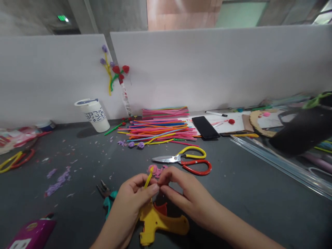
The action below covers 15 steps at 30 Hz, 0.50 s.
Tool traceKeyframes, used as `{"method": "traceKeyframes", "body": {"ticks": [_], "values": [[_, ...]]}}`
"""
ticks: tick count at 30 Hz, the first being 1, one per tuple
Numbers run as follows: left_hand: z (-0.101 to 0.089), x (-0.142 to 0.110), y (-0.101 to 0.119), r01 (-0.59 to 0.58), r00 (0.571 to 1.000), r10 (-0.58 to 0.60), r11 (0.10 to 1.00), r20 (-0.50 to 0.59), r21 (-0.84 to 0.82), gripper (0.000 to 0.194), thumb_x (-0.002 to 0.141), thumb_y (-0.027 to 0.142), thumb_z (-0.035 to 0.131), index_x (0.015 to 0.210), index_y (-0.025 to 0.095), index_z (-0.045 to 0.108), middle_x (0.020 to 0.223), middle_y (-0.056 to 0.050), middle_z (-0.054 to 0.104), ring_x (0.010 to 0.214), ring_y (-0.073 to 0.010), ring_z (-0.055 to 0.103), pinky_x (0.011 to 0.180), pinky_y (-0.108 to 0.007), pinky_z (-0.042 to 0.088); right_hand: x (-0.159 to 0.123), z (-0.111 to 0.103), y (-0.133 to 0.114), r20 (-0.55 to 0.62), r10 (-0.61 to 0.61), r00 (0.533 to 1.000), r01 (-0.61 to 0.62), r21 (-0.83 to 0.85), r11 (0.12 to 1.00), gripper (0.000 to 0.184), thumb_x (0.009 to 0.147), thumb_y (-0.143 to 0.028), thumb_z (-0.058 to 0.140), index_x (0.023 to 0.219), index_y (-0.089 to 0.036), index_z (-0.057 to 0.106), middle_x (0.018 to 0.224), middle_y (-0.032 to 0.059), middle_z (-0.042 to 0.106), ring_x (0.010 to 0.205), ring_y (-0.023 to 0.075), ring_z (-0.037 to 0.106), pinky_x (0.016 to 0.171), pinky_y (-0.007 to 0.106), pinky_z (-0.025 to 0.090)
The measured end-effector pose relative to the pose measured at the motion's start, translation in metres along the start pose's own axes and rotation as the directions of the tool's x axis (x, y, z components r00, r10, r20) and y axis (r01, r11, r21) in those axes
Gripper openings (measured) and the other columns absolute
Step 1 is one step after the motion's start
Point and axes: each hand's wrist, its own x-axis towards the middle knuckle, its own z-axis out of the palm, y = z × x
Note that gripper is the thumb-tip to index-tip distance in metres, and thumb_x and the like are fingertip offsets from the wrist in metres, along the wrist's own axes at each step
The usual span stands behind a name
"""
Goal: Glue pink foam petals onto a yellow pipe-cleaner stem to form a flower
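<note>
In the middle foreground my left hand [133, 197] is closed around a yellow pipe cleaner [148, 180], its bent upper end pointing away from me. Pink fuzzy curled pieces [163, 171] show just behind that end; whether any are joined to it I cannot tell. My right hand [181, 190] pinches thumb and forefinger together beside the left fingertips, and what lies between them is too small to make out. Under both hands lies a yellow hot glue gun [166, 224] with a red trigger. Scissors [185, 160] with one yellow and one red handle rest just beyond.
Teal-handled pliers [107, 199] lie left of my hands. Colourful pipe cleaners [160, 129] are piled farther back, near a black phone [205, 127]. A white cup [93, 116] stands by the partition [207, 69]. Clear plastic strips [280, 164] and a black jug [303, 128] occupy the right.
</note>
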Motion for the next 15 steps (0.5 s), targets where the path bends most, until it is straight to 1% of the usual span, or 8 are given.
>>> {"method": "traceKeyframes", "body": {"ticks": [2, 5, 8, 12, 13, 15], "values": [[0.001, -0.001, 0.0, 0.0, 1.0, 0.0, 1.0, -0.022, 0.007, 0.02, 0.073, 0.035, 0.073, 0.076, 0.016, 0.066, 0.063, 0.002, 0.06, 0.054, -0.0109, 0.052, 0.056, -0.022, 0.039, -0.001, 0.001, -0.001, -0.036, 0.051, 0.998, -0.047, 0.1, 0.994, 0.01, 0.086, -0.011, 0.05, 0.087, -0.02, 0.056, 0.083, 0.0003, 0.065, 0.077, 0.0136, 0.061, 0.072, 0.026, 0.047], [0.003, -0.003, 0.001, -0.008, 0.999, 0.008, 1.0, -0.037, 0.019, 0.022, 0.072, 0.037, 0.074, 0.074, 0.016, 0.066, 0.059, 0.003, 0.055, 0.054, -0.0112, 0.05, 0.054, -0.021, 0.039, -0.002, 0.003, -0.001, -0.07, 0.098, 0.993, -0.085, 0.177, 0.981, 0.01, 0.085, -0.013, 0.051, 0.089, -0.02, 0.057, 0.085, 0.0007, 0.066, 0.08, 0.0142, 0.061, 0.074, 0.027, 0.047], [0.006, -0.006, 0.002, -0.015, 0.998, 0.014, 1.0, -0.068, -0.005, 0.023, 0.069, 0.036, 0.076, 0.074, 0.016, 0.066, 0.058, 0.004, 0.052, 0.052, -0.0108, 0.048, 0.054, -0.022, 0.039, -0.002, 0.007, -0.001, -0.07, 0.122, 0.99, -0.103, 0.228, 0.968, 0.009, 0.082, -0.015, 0.052, 0.085, -0.02, 0.058, 0.081, -0.0002, 0.064, 0.076, 0.0136, 0.06, 0.073, 0.026, 0.046], [0.011, -0.008, 0.0, -0.045, 0.993, 0.037, 0.997, -0.116, -0.064, 0.02, 0.068, 0.034, 0.077, 0.073, 0.017, 0.067, 0.05, 0.008, 0.043, 0.044, -0.0074, 0.036, 0.052, -0.021, 0.038, -0.002, 0.016, -0.002, -0.122, 0.215, 0.969, -0.154, 0.386, 0.91, 0.002, 0.076, -0.02, 0.059, 0.077, -0.02, 0.057, 0.074, -0.0014, 0.061, 0.071, 0.0133, 0.057, 0.067, 0.025, 0.047], [0.012, -0.008, 0.0, -0.042, 0.992, 0.033, 0.996, -0.121, -0.076, 0.02, 0.068, 0.034, 0.077, 0.073, 0.017, 0.067, 0.049, 0.008, 0.043, 0.044, -0.0072, 0.036, 0.051, -0.02, 0.038, -0.002, 0.018, -0.003, -0.132, 0.243, 0.961, -0.168, 0.42, 0.892, 0.003, 0.075, -0.022, 0.06, 0.075, -0.02, 0.057, 0.073, -0.0015, 0.06, 0.07, 0.0134, 0.057, 0.066, 0.025, 0.047], [0.013, -0.007, -0.001, -0.03, 0.992, 0.017, 0.995, -0.129, -0.096, 0.022, 0.067, 0.034, 0.078, 0.073, 0.017, 0.066, 0.053, 0.006, 0.048, 0.047, -0.0073, 0.039, 0.05, -0.018, 0.036, -0.001, 0.021, -0.002, -0.142, 0.291, 0.946, -0.195, 0.465, 0.863, 0.005, 0.076, -0.024, 0.06, 0.073, -0.02, 0.059, 0.071, -0.0013, 0.06, 0.069, 0.0137, 0.057, 0.065, 0.025, 0.047]]}}
